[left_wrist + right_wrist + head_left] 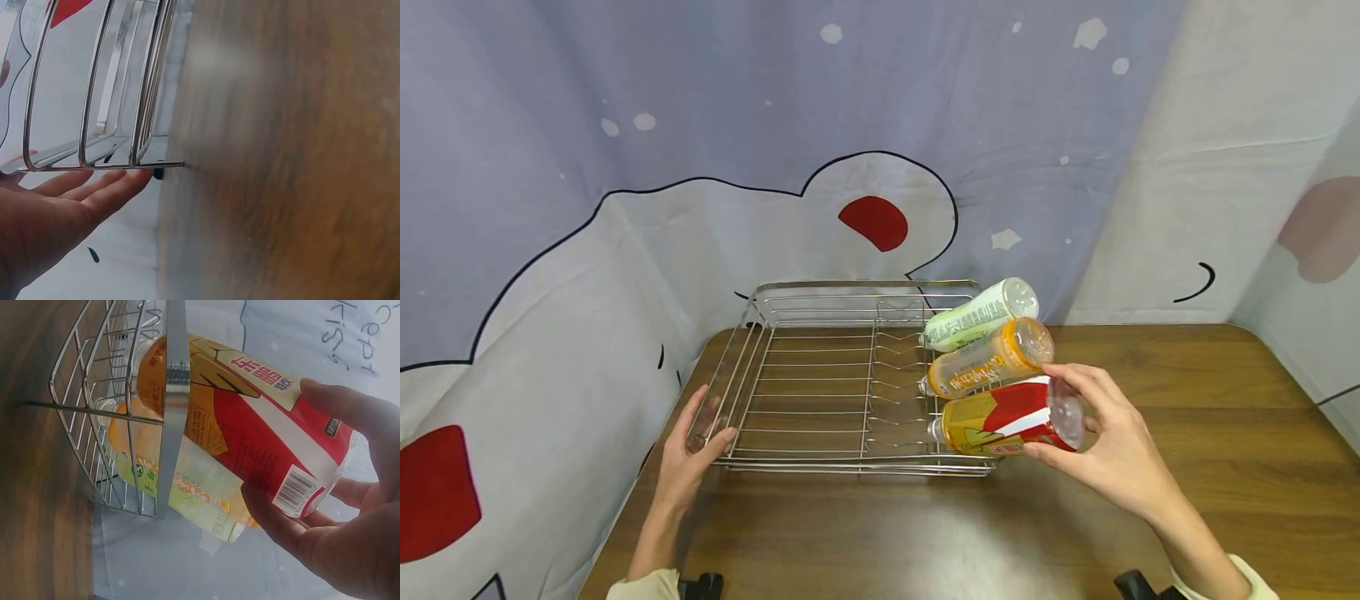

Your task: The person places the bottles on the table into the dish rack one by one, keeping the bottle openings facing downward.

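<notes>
My right hand (pixel 1112 437) holds a red and yellow plastic bottle (pixel 1000 417) near its base, thumb on one side and fingers on the other. The bottle leans over the right rim of a wire dish rack (pixel 812 454), its cap end low inside. Beside it, an orange-labelled bottle (pixel 988 358) and a pale green bottle (pixel 977 317) lean the same way, bases out to the right. In the right wrist view the flat metal rim band (pixel 177 419) crosses in front of the bottles. My left hand (pixel 688 458) grips the rack's front left corner, fingers along its outer side (pixel 119 190).
The rack stands on a brown wooden table (pixel 1165 417). Behind and to the left hangs a printed cloth (pixel 700 242). Wavy wire dividers (pixel 895 383) run along the rack's right half, and straight wires (pixel 812 383) form its left floor.
</notes>
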A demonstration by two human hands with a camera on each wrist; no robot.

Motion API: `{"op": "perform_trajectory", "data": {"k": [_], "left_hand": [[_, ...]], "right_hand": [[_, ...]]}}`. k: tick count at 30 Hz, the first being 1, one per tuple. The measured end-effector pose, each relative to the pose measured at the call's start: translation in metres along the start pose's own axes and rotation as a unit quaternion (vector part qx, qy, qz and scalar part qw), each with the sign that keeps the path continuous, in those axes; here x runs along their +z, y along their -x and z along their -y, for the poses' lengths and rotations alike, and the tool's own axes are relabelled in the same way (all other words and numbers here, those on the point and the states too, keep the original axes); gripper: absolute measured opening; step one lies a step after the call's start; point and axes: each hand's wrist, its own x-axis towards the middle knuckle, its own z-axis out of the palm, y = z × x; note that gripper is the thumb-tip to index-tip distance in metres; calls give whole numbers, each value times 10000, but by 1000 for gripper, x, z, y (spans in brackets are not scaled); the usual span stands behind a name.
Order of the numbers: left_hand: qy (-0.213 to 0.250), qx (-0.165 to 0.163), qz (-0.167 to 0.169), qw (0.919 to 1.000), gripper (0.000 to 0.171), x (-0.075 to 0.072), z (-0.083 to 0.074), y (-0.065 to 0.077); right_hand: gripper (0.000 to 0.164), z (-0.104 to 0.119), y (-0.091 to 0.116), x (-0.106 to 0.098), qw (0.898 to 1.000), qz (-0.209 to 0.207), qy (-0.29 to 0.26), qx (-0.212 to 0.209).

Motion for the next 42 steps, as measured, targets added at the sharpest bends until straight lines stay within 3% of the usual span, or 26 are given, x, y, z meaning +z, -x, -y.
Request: {"op": "perform_trajectory", "data": {"k": [4,14,27,42], "left_hand": [[370,85,103,9992,75,0,2,1],[439,178,70,9989,74,1,4,1],[408,141,62,9990,74,2,3,2],[412,85,51,9991,74,1,3,2]], "right_hand": [[86,2,-2,2,9997,-8,233,52],[89,4,-5,12,9961,-176,738,-451],[81,3,-4,25,9978,-153,318,-553],[82,1,0,30,9957,-130,564,-723]]}}
